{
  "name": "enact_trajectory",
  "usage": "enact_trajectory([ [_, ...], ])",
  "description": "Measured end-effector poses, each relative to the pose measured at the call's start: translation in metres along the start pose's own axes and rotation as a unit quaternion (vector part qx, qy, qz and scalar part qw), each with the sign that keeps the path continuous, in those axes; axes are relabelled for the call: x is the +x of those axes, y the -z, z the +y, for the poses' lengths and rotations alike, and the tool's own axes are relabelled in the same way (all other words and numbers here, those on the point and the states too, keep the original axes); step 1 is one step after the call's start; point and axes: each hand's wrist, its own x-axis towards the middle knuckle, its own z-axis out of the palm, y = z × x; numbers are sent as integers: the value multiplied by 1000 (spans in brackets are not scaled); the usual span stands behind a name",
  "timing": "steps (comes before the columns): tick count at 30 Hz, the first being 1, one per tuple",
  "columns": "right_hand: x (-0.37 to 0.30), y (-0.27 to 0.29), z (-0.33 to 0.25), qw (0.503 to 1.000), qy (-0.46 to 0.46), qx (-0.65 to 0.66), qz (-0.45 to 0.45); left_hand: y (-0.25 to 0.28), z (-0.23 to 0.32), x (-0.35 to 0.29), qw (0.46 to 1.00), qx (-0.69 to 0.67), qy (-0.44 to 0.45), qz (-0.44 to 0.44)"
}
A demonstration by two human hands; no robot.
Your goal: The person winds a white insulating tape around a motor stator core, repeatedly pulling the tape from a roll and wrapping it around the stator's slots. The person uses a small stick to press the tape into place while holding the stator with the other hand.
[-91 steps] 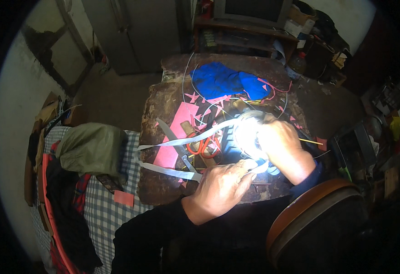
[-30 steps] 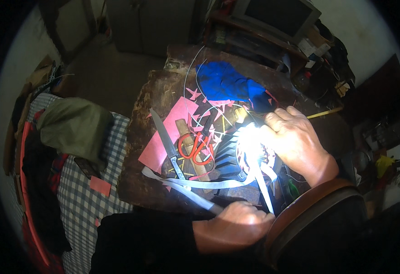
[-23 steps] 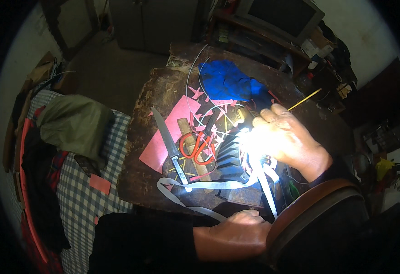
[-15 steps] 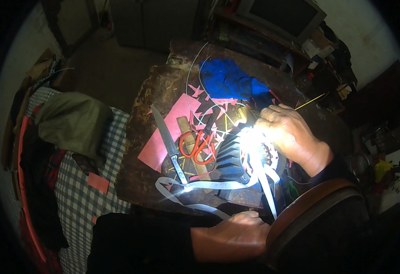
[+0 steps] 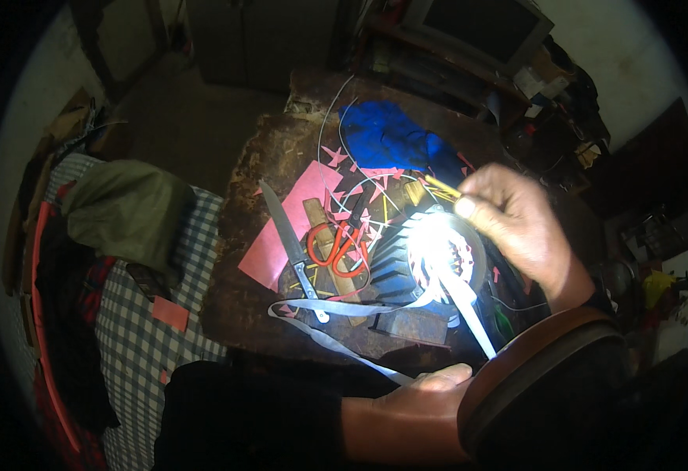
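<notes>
A finned motor housing (image 5: 391, 263) lies on the table, its round open end washed out by bright light. White tape (image 5: 469, 314) runs taut from that end toward my left hand (image 5: 414, 408); a slack length loops out left and returns to the same hand. My left hand looks closed on the tape, though a brown rounded object (image 5: 544, 345) hides its fingertips. Above the motor's right side, my right hand (image 5: 516, 220) pinches a thin yellow stick (image 5: 442, 188) between thumb and fingers. It is slightly apart from the motor.
Left of the motor lie a knife (image 5: 285, 235), red-handled scissors (image 5: 336, 251), a wooden strip (image 5: 316, 216) and pink sheet (image 5: 281, 235) with scraps. A blue cloth (image 5: 391, 137) is at the back. Beneath the tape sits a dark block (image 5: 410, 326). A checked cloth (image 5: 147, 361) covers the surface at left.
My right hand has drawn back from the motor's end, and the yellow stick's tips now point left. My left hand has shifted slightly right, with the taut tape swung right.
</notes>
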Motion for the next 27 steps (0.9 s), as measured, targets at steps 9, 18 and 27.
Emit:
enact_trajectory([
  [9,-66,-23,17,977,-198,-40,-62,74,8,31,1000,2,-18,16],
  [18,-90,-19,-12,967,-205,138,-62,106,-144,47,971,180,150,45],
  [27,-117,-23,-61,966,-142,200,-87,209,-112,8,834,-343,242,359],
])
